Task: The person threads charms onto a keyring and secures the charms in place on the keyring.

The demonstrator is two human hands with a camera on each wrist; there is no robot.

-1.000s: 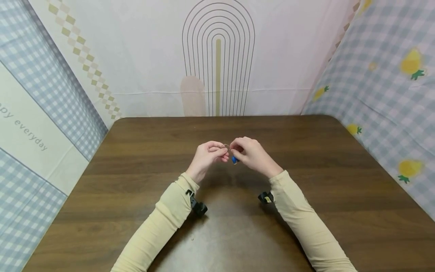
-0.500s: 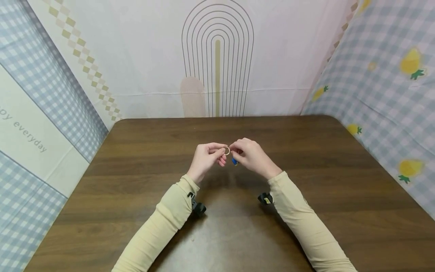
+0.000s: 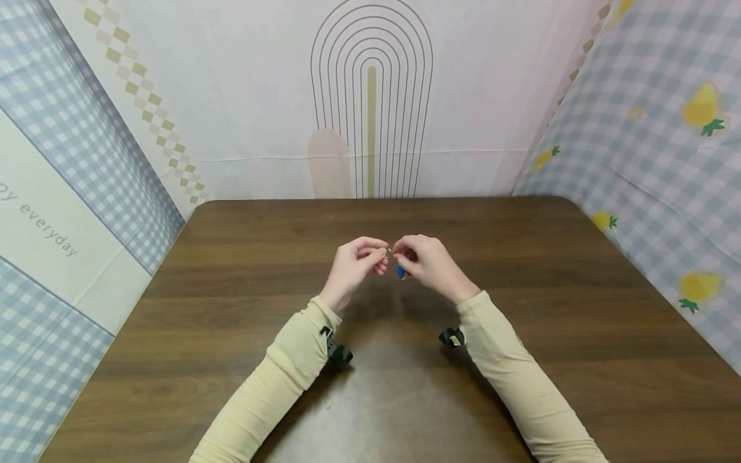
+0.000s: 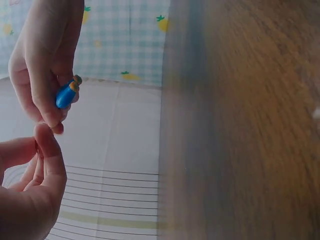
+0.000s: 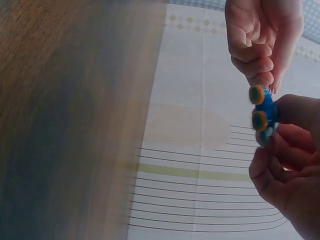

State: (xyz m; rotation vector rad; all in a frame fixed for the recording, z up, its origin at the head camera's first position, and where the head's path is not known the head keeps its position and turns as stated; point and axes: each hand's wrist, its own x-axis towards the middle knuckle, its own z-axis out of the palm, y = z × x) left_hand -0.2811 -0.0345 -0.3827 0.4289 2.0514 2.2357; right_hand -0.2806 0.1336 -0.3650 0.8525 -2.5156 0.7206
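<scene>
My left hand (image 3: 354, 265) pinches a thin metal ring (image 3: 389, 250) between thumb and forefinger. The ring, like a key ring, stands almost edge-on in the head view and is mostly hidden by fingertips. Close beside it, my right hand (image 3: 429, 263) has its thumb and fingers curled around a small blue toy car (image 5: 266, 112) with orange and green wheels. In the left wrist view the blue toy (image 4: 65, 96) pokes out from the right hand's fingers. The fingertips of both hands nearly meet above the table. Whether ring and toy are linked is hidden.
Beneath the hands lies a brown wooden table (image 3: 243, 360) with rounded far corners. A white cloth with arch lines (image 3: 260, 96) hangs behind it. Checked cloths hang at the left and right. Black cameras (image 3: 340, 355) sit on both wrists.
The ring showed as a round loop half a second ago and now appears nearly edge-on, turned in the left fingers. The left hand shifted slightly; the right hand stays about where it was.
</scene>
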